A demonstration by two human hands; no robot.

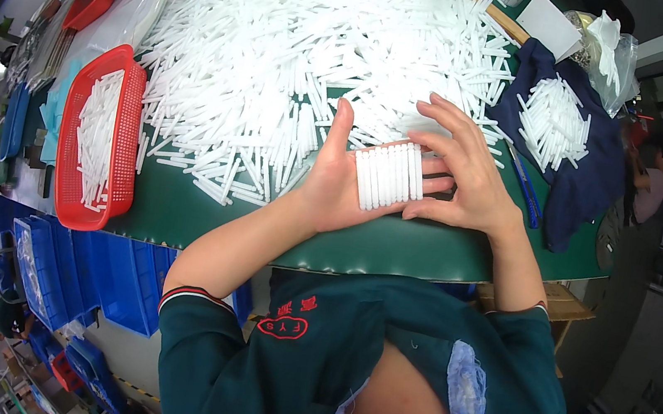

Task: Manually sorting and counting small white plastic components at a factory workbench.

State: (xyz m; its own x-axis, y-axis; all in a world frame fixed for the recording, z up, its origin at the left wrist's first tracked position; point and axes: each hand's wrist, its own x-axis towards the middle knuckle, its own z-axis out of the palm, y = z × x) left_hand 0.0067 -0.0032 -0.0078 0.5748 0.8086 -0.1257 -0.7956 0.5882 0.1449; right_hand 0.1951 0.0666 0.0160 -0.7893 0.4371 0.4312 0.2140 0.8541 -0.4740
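A row of several short white plastic sticks (387,177) lies side by side across the fingers of my left hand (329,188). That palm faces up, with the thumb raised away from the sticks. My right hand (468,185) is curved around the fingertip end of the left hand, its thumb below and its fingers spread above. Nothing is visibly gripped in it; whether it touches the last stick I cannot tell. Just beyond both hands, a big heap of similar white sticks (284,58) covers much of the green table (310,242).
Left of the heap stands a red plastic basket (129,138) with more sticks. On the right, a dark blue cloth (580,194) carries a smaller stick pile (554,123), beside a blue pen-like tool (528,187). Blue crates (124,284) stand below the table's left side. Another person is at far right.
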